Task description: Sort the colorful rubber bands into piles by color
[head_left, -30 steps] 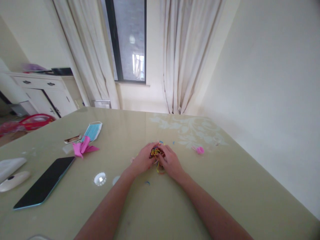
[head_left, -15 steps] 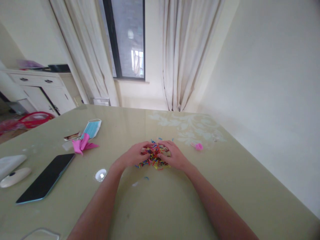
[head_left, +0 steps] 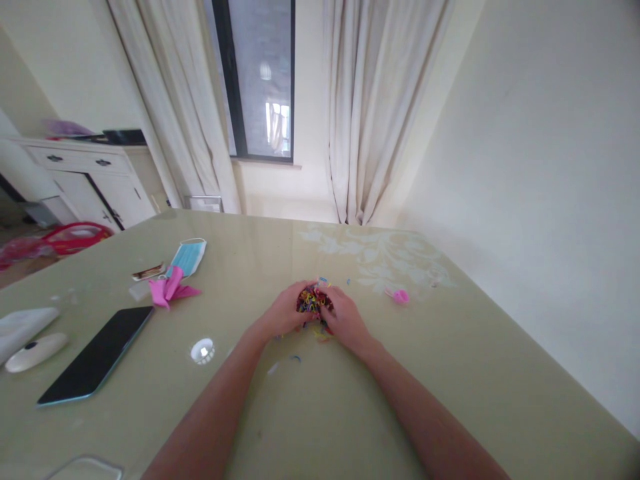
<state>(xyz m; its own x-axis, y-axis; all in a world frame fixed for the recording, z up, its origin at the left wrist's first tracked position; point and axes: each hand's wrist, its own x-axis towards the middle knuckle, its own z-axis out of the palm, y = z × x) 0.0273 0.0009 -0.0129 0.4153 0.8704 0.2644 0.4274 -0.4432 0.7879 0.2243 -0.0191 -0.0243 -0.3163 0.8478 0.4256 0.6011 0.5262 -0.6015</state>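
My left hand (head_left: pixel 287 311) and my right hand (head_left: pixel 346 316) curve inward from opposite sides around a heap of small, many-coloured rubber bands (head_left: pixel 312 300). Between my palms and fingers the heap is gathered into a compact clump. Fingers of both hands wrap its edges, and some fingertips are hidden behind it. A few yellow and red bands lie loose on the table just below my hands. One blue band (head_left: pixel 296 359) rests apart, nearer to me, and a bluish bit lies beyond my right hand.
On the glossy table (head_left: pixel 320 420) are a black-screened phone (head_left: pixel 95 357), a pink folded piece (head_left: pixel 171 288), a blue face mask (head_left: pixel 188 257), a round clear object (head_left: pixel 203 351) and a white oval object (head_left: pixel 36 352). A small pink item (head_left: pixel 399 297) lies to the right. A wall borders the right side.
Both hands have drawn closer together, squeezing the spread rubber bands into a tighter clump. The view has shifted slightly, so the surroundings appear a little further right.
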